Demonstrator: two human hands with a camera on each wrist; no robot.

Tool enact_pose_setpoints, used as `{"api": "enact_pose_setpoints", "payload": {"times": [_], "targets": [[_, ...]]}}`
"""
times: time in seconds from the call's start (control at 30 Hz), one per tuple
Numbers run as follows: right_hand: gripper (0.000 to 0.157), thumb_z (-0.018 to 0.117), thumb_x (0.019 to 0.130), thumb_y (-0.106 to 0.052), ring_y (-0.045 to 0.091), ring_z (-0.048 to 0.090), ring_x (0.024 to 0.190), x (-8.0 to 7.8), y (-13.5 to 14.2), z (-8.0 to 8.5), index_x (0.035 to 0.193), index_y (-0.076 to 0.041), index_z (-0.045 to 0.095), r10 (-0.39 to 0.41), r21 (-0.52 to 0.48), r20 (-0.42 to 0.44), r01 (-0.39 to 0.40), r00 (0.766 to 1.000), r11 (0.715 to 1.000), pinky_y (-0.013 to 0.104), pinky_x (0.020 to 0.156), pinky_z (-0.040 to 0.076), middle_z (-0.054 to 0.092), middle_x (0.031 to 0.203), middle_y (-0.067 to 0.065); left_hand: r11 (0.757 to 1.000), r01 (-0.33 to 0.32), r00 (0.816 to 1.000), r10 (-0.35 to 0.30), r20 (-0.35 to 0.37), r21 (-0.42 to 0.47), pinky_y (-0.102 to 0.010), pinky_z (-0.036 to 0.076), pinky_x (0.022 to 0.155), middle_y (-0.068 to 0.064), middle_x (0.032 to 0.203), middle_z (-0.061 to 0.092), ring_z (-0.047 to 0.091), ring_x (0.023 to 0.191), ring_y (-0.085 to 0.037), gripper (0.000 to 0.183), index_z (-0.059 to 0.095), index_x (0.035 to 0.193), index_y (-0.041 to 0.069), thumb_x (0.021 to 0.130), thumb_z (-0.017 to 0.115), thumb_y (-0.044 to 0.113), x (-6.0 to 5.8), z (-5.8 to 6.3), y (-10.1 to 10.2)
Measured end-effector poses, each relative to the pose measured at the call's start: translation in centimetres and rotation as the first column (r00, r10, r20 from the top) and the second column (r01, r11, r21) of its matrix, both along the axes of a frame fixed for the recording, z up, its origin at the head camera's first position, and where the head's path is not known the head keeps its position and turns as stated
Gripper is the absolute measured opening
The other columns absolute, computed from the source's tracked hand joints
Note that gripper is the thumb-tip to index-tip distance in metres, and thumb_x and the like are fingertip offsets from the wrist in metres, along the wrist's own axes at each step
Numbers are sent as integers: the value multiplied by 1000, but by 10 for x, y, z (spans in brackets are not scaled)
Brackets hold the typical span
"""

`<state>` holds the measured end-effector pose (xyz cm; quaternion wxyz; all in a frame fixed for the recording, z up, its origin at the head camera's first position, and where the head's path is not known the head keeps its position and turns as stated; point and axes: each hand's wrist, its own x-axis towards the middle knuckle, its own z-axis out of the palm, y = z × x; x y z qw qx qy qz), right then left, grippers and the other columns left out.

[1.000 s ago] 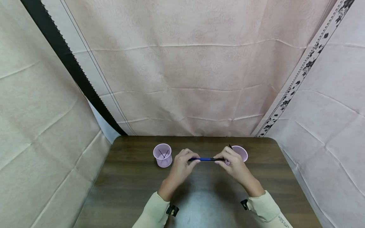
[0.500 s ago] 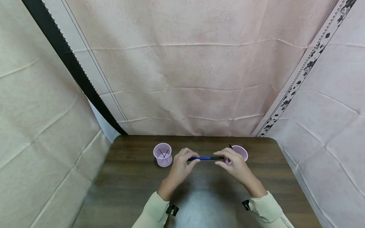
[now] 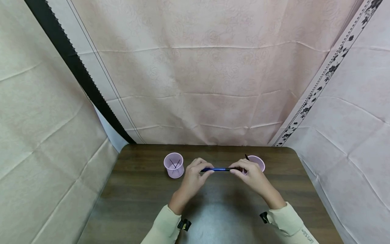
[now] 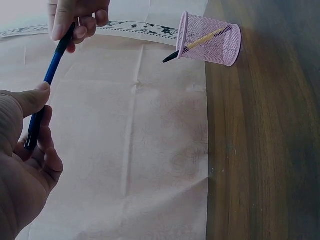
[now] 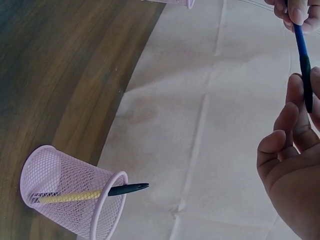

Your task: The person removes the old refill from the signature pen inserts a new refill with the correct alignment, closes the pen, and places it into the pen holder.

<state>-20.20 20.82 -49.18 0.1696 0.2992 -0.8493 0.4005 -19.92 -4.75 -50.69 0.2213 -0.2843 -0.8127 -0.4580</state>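
A blue pen with black ends point(image 3: 221, 169) is held level above the table, between both hands. My left hand point(image 3: 192, 176) pinches its left end between thumb and fingers. At the other end, the thumb and fingers of my right hand point(image 3: 253, 177) pinch the black tip part. The right wrist view shows that black tip point(image 5: 307, 85) lying along the right fingers. Behind the right hand stands a pink mesh pen cup point(image 4: 212, 40), partly hidden in the head view. A yellow pen with a black end point(image 5: 80, 196) leans inside it.
A second pink mesh cup point(image 3: 174, 172) stands left of the left hand, with thin dark crossed lines visible inside. Both cups are near the back of the brown wooden table point(image 3: 140, 196). Pale cloth point(image 3: 207, 84) hangs behind the table and along both sides.
The right thumb came away from the pen about half a second ago and now touches it again. The left hand, the pen and both cups stay nearly in place.
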Motion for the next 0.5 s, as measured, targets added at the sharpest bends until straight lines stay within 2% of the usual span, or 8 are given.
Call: {"api": "enact_pose_setpoints", "payload": {"times": [0.2, 0.4, 0.5], "targets": [[17, 80, 87, -3, 2, 51, 70, 0, 1, -1, 97, -17, 78, 14, -7, -10, -14, 1000, 1000, 18, 60, 42, 70, 86, -10, 1000, 10, 1000, -10, 4, 9, -17, 55, 68, -1, 92, 66, 64, 86, -14, 13, 78, 94, 11, 84, 84, 5, 0, -1, 1], [18, 80, 87, -3, 3, 53, 74, 1, 0, 0, 98, -17, 77, 14, -19, -28, -15, 1000, 1000, 25, 60, 45, 70, 88, -9, 1000, 13, 1000, -14, 19, 20, -17, 55, 66, -1, 93, 66, 64, 83, -12, 13, 78, 94, 11, 84, 84, 5, 1, 0, 2], [19, 81, 87, -3, 4, 54, 76, 3, -1, 1, 99, -18, 77, 10, -31, -25, -11, 1000, 999, 24, 62, 46, 71, 90, -8, 999, 18, 999, -19, 28, 29, -18, 54, 65, -2, 93, 66, 64, 81, -12, 14, 78, 95, 10, 84, 84, 5, 1, 0, 2]]}}
